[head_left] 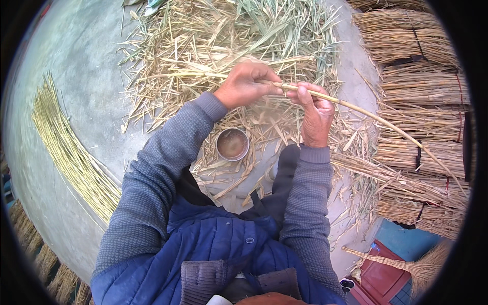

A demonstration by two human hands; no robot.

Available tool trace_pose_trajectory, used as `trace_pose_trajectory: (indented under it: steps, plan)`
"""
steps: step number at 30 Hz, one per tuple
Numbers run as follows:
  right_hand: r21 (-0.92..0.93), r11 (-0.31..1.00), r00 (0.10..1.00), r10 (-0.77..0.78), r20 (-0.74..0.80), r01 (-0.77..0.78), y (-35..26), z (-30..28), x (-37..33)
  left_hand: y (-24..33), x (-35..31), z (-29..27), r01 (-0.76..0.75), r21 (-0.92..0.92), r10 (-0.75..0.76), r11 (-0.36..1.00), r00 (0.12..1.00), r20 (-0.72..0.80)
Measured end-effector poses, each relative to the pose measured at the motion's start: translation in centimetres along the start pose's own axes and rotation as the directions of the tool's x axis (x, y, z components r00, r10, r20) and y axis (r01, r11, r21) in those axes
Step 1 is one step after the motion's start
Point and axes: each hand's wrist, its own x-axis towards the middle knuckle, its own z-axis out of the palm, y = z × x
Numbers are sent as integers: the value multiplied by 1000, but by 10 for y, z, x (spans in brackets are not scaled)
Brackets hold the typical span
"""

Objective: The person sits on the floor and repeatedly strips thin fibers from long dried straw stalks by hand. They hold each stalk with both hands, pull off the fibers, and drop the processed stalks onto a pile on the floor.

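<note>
Concrete floor [91,76]: left hand [244,85] and right hand [316,114] grip one reed stalk [356,108], one cup [232,144] below.

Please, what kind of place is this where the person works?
Probably an outdoor yard used for handmade broom or reed craft. Tied bundles of dry stalks are stacked on the concrete ground, loose husks lie heaped ahead, and both hands, left hand and right hand, hold one long stalk.

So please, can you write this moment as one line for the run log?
left hand: grips reed stalk | right hand: grips same stalk | below hands: metal cup, loose husk pile | right: tied bundles
</note>
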Motion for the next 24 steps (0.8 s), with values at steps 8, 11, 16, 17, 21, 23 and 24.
trace_pose_trajectory:
  steps: [8, 11, 16, 17, 21, 23, 24]
  plan:
    - [48, 997, 995, 57, 87, -61, 12, 10, 1, 19, 4, -57, 97, -519, -320, 849, 876, -361]
    - [-9, 993, 985, 115, 127, -115, 19, 11, 1, 15, -1, -56, 159, -335, -250, 929, 936, -248]
    - [22, 995, 989, 89, 116, -92, 21, 21, 7, -3, -17, -18, 29, -31, -28, 999, 999, 28]
    - [9, 998, 992, 63, 109, -64, 19, 19, 11, -5, -19, -19, 15, -82, -17, 997, 1000, -25]
    - [2, 1000, 1000, 10, -6, -10, 1, -10, 26, -11, -23, -58, 179, 213, -195, 961, 979, 54]
    - [17, 999, 998, 38, -42, -37, -2, -20, 29, -14, -26, -74, 67, 418, -97, 906, 994, 49]
    - [26, 998, 998, 53, -45, -52, -2, -23, 29, -16, -27, -78, 13, 506, -56, 863, 996, 69]
